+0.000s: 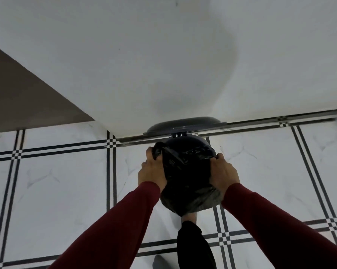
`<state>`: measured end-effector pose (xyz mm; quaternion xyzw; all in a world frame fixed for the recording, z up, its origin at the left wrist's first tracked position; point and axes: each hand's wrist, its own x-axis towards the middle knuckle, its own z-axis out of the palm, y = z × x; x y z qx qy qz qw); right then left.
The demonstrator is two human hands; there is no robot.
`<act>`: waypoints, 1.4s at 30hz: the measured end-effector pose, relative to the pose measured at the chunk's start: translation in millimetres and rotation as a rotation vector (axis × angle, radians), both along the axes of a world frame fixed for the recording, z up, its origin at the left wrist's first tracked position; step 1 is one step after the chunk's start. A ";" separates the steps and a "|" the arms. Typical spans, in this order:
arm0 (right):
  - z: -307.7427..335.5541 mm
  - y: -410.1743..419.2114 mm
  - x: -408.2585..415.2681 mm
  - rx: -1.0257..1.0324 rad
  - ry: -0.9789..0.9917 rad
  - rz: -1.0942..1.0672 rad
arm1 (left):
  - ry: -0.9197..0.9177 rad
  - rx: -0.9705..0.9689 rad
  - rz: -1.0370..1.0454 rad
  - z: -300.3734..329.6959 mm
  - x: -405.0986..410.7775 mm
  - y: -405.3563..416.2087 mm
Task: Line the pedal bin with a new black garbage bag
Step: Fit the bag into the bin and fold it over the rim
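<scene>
Black plastic of the garbage bag (pixel 185 171) is stretched over the mouth of the pedal bin (pixel 191 202), which stands upright on the tiled floor (pixel 67 181) against the foot of the white wall (pixel 144 65), seen from above so its long axis runs straight down. Its round lid (pixel 185 124) is tipped up against the wall. The left hand (pixel 152 171) and right hand (pixel 223 173), in red sleeves, grip the bag at opposite sides of the rim with curled fingers.

- One head-worn view, looking steeply down and forward past both sleeves.
- It faces a white wall (pixel 163 55) and tiled floor (pixel 57 181).
- The bin (pixel 189 144) sits near, just below frame centre, seen from above.
</scene>
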<state>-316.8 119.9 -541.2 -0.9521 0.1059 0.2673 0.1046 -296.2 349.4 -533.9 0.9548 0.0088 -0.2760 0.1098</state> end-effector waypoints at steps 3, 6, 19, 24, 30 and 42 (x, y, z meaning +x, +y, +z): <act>-29.9 -2.7 12.8 -0.034 0.013 -0.046 | -0.054 0.096 -0.027 -36.3 15.4 -2.4; -42.1 -5.3 29.9 -0.092 -0.018 -0.043 | -0.021 0.122 -0.008 -56.2 35.0 4.5; -74.4 -36.6 103.5 0.205 0.281 -0.290 | 0.303 -0.159 0.152 -107.8 95.3 28.9; -84.9 -55.0 94.4 0.561 0.302 -0.712 | 0.374 -0.423 0.457 -117.1 84.9 41.4; -96.4 -76.2 70.7 1.009 0.357 -0.879 | 0.330 -0.724 0.922 -113.6 54.7 51.7; -108.8 -75.3 9.9 0.927 0.030 -1.186 | 0.327 -0.899 0.934 -102.2 -20.8 50.6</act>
